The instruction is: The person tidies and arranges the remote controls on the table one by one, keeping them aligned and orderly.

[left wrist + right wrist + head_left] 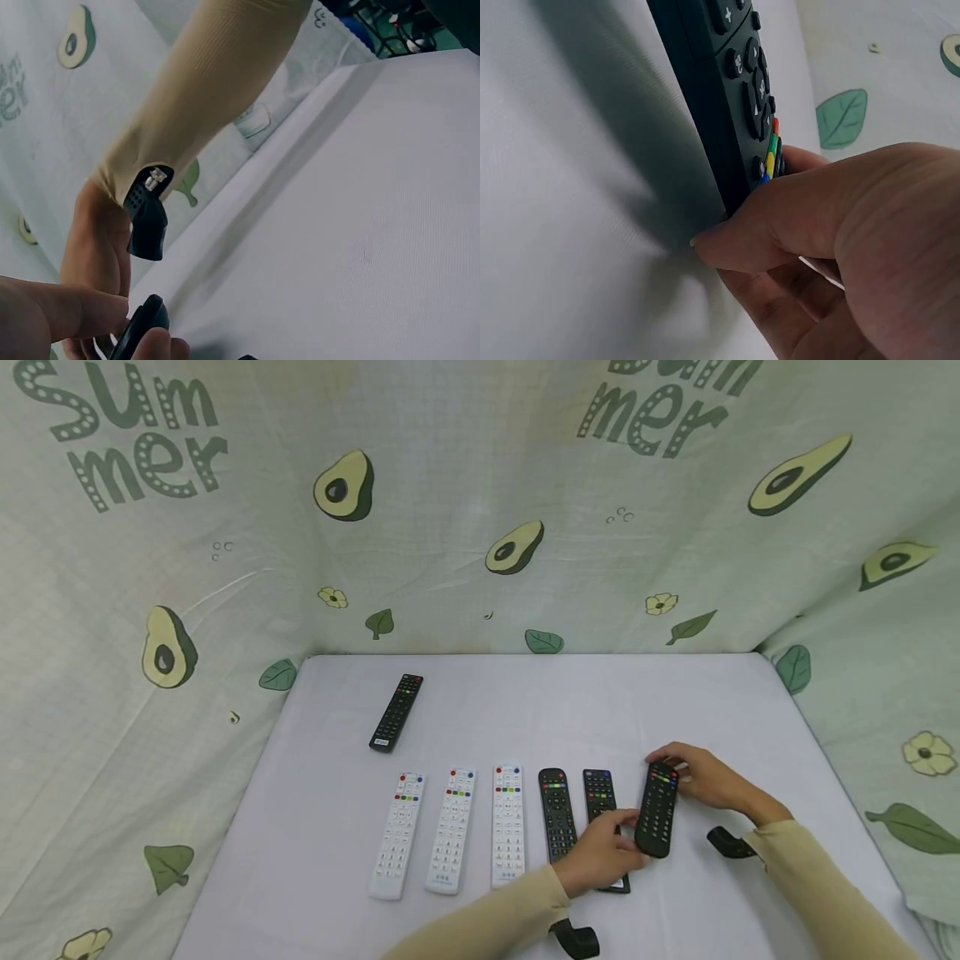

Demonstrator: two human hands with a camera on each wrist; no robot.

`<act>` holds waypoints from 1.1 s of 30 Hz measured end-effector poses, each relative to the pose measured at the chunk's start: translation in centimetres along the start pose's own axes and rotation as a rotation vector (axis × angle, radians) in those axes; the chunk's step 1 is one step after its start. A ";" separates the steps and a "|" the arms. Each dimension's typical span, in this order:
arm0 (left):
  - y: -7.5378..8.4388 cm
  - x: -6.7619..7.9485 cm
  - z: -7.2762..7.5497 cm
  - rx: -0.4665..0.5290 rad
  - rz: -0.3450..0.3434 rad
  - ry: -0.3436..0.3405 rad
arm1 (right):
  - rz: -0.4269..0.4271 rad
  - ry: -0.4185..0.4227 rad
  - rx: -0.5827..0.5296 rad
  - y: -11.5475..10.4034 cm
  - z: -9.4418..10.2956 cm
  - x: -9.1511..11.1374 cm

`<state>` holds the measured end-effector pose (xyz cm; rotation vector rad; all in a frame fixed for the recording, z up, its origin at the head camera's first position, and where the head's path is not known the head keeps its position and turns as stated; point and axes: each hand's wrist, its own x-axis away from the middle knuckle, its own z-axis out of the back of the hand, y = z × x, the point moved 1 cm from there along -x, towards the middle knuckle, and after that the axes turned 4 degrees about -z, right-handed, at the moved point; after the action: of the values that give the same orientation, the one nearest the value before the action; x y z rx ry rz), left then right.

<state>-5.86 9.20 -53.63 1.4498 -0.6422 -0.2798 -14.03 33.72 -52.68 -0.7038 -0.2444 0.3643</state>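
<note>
A black remote control (pixel 657 810) with coloured buttons near its top is held between both hands at the right of the row. The left hand (pixel 606 853) pinches its lower end; in the left wrist view, finger and thumb sit on either side of the remote's dark end (pixel 142 324). At the upper end, the right hand (pixel 701 774) grips the remote by its edges. In the right wrist view, the remote (pixel 724 97) is tilted above the cloth and casts a shadow. Under the left hand lies another black remote (pixel 600 787), partly covered.
Left of the hands lie a black remote (pixel 557 810) and three white remotes, the nearest white remote (pixel 508 827) partly hidden by the left sleeve. A further black remote (pixel 396 712) lies at the back left. Patterned cloth (pixel 442 593) hangs behind the white table (pixel 300 860).
</note>
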 end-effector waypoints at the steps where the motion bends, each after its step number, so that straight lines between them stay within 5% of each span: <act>1: 0.1 0.1 -0.1 -0.005 0.011 -0.004 | 0.013 0.004 0.007 0.0 -0.1 0.0; 13: 1.3 1.0 -1.1 -0.023 0.103 -0.156 | 0.162 0.093 0.165 0.0 -1.1 0.3; 26: 1.3 1.2 -1.5 -0.013 0.127 -0.128 | 0.174 0.100 0.254 -0.2 -1.8 0.4; 30: 0.5 0.8 -1.5 -0.060 0.130 -0.119 | 0.171 0.105 0.285 0.0 -2.0 0.4; 33: -2.1 -0.4 -1.8 -0.088 0.132 -0.133 | 0.186 0.113 0.292 -0.1 -2.0 0.5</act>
<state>-4.76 10.66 -55.71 1.3063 -0.8210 -0.2991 -12.90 32.67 -54.07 -0.4582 -0.0166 0.5242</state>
